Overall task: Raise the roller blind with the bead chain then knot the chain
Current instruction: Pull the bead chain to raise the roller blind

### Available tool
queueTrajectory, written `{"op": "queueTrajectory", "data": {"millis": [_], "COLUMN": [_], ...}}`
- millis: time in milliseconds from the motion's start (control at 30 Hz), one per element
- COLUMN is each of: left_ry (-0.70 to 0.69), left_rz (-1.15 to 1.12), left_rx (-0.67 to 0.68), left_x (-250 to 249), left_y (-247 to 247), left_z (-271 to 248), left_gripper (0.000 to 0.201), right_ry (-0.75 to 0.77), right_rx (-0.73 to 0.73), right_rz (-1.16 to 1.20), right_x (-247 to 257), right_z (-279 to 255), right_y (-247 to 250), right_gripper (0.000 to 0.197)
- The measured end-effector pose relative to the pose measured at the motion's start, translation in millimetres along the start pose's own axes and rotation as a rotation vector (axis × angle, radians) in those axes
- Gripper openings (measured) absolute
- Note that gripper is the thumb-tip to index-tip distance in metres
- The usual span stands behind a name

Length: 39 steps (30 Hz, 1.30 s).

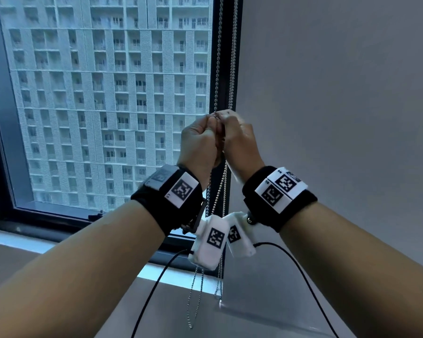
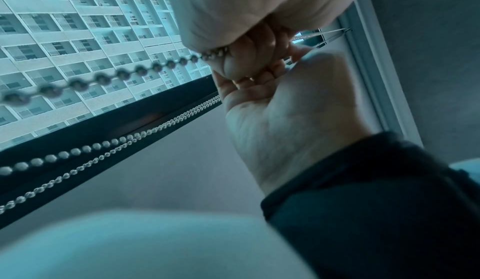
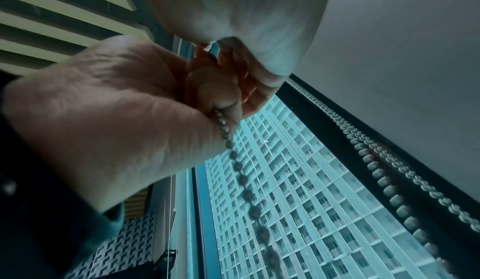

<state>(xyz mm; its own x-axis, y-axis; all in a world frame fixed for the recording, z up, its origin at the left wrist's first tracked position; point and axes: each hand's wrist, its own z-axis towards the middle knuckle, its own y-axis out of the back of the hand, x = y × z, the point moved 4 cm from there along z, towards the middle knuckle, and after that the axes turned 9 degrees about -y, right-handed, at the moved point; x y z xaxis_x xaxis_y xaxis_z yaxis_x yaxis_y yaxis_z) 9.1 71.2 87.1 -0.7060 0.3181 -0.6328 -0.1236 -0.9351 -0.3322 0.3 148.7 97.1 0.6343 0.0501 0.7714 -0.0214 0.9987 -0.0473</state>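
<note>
The metal bead chain (image 1: 218, 59) hangs in several strands along the dark window frame (image 1: 238, 45). Both hands are raised to it, fists close together. My left hand (image 1: 200, 140) grips a strand, which leaves the fist as a blurred line of beads (image 2: 122, 74) and trails from it in the right wrist view (image 3: 235, 160). My right hand (image 1: 239, 137) pinches the chain at its top, fingers curled against the left hand's fingers. Slack loops (image 1: 195, 301) dangle below the wrists. No blind fabric covers the glass; the roller is out of view.
A grey wall (image 1: 340, 106) stands right of the frame, and the pale sill (image 1: 17, 240) runs below the glass. Black cables (image 1: 154, 289) hang from the wrist cameras. Further chain strands (image 3: 381, 172) lie along the frame. A tower block fills the window.
</note>
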Motion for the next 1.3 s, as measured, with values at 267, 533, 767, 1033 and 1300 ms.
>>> {"op": "queueTrajectory", "data": {"millis": [267,533,767,1033,1300], "left_ry": [-0.013,-0.044,-0.115,-0.012,-0.008], "left_rz": [0.044,0.061,0.052,0.026,0.053], "left_rx": [0.023,0.063,0.068,0.081,0.131], "left_x": [-0.5,-6.8,-0.7,32.5,38.7], "left_y": [3.3,6.3,7.3,13.3,7.2], "left_z": [1.3,2.4,2.2,-19.7,-21.4], "left_gripper": [0.032,0.032,0.026,0.031,0.036], "right_ry": [0.026,-0.024,-0.111,-0.133,-0.115], "right_rx": [0.010,0.088,0.112,0.070,0.033], "right_rz": [-0.078,-0.161,-0.115,0.062,0.157], "right_x": [15.9,31.6,56.8,54.9,51.8], "right_z": [4.9,12.9,31.7,34.1,28.2], "right_y": [-7.1,-11.8,-18.5,-21.9,-9.2], "right_gripper": [0.032,0.029,0.038,0.037,0.040]}}
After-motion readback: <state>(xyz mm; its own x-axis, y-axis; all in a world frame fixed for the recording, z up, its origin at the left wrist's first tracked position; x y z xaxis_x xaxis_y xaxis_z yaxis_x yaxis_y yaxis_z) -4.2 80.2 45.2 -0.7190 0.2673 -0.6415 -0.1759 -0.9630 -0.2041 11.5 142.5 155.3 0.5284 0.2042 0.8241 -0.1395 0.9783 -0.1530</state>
